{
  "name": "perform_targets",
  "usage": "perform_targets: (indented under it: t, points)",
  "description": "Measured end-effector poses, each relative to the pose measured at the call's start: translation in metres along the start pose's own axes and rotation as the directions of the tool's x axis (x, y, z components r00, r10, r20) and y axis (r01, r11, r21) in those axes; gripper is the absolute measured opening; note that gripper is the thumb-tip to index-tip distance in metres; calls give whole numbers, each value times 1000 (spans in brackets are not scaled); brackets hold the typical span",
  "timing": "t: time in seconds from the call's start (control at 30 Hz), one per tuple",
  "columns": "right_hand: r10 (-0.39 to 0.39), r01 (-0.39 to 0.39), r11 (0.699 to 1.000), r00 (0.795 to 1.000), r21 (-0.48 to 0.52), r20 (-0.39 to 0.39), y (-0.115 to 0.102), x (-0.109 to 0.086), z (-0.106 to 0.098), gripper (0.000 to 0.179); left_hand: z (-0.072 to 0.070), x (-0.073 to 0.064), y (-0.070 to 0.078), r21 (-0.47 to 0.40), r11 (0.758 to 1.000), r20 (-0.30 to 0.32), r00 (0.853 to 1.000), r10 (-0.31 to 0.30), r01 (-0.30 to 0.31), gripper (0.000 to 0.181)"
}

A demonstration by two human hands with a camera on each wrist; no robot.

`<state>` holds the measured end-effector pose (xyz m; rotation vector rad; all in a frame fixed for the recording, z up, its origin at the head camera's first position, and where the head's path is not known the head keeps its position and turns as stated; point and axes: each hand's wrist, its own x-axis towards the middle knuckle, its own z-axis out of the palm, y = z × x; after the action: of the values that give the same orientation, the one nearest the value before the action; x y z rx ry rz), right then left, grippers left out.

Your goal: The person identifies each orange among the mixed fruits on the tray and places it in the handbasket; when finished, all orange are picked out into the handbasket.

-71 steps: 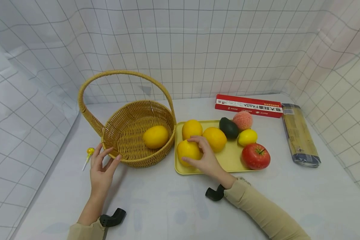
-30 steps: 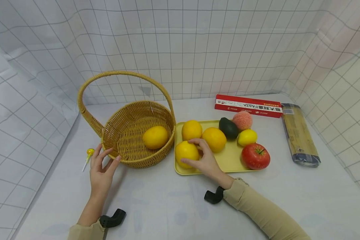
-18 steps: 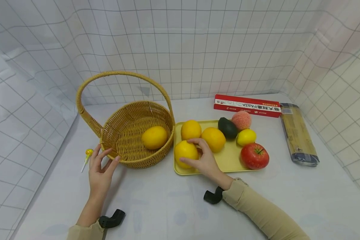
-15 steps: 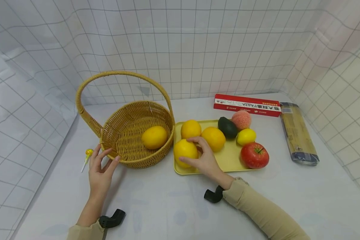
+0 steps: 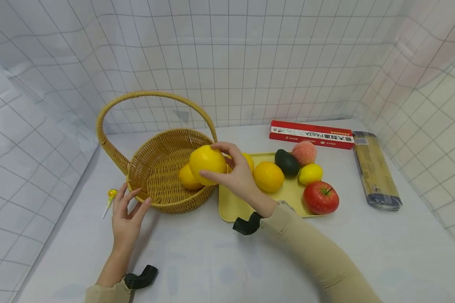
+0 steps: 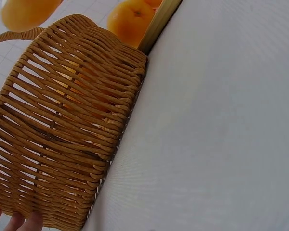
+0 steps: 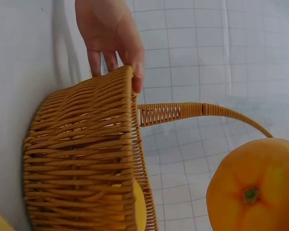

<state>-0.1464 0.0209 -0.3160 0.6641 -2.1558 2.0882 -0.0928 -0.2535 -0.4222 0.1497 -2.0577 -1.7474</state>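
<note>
My right hand (image 5: 236, 172) grips a yellow-orange orange (image 5: 207, 164), thumb on the near side and fingers over its top. The orange is raised over the right rim of the wicker basket (image 5: 182, 206), partly covering another orange (image 5: 187, 179) inside. In the right wrist view the held orange (image 7: 253, 187) shows its green stem end. My left hand (image 5: 127, 223) holds the basket's near left rim; in the right wrist view one digit of the left hand (image 7: 108, 29) hooks over the rim, the others outside. Two more oranges lie on the yellow tray (image 5: 231, 206), one orange (image 5: 269, 176) in full view.
The tray also carries an avocado (image 5: 287, 163), a lemon (image 5: 311, 174), a rough pink round fruit (image 5: 304, 152) and a large red fruit (image 5: 321, 198). Behind lie a red pasta box (image 5: 311, 134) and a long packet (image 5: 377, 168). A lollipop (image 5: 111, 194) lies left; the handle (image 5: 155, 93) arches over the basket.
My right hand has lifted the orange off the tray's near left corner and carried it up and left to the basket's right rim. The left hand has stayed at the basket.
</note>
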Motion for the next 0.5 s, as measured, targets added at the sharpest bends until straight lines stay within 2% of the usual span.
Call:
perform_targets:
  t: [0.07, 0.2, 0.37, 0.5]
  points:
    - [-11, 10, 1000, 999, 27, 31, -8, 10, 10, 54, -1, 0, 0, 2, 1000, -2, 1000, 1, -1, 36]
    - [-29, 26, 999, 996, 37, 82, 4, 36, 27, 55, -1, -1, 1, -2, 1000, -1, 1000, 2, -2, 36]
    - [-21, 26, 998, 995, -49, 96, 28, 66, 41, 57, 0, -1, 1, -4, 1000, 1, 1000, 12, -12, 36]
    - [24, -16, 994, 997, -107, 75, 40, 80, 49, 57, -1, -2, 1, 17, 1000, -1, 1000, 15, -15, 36]
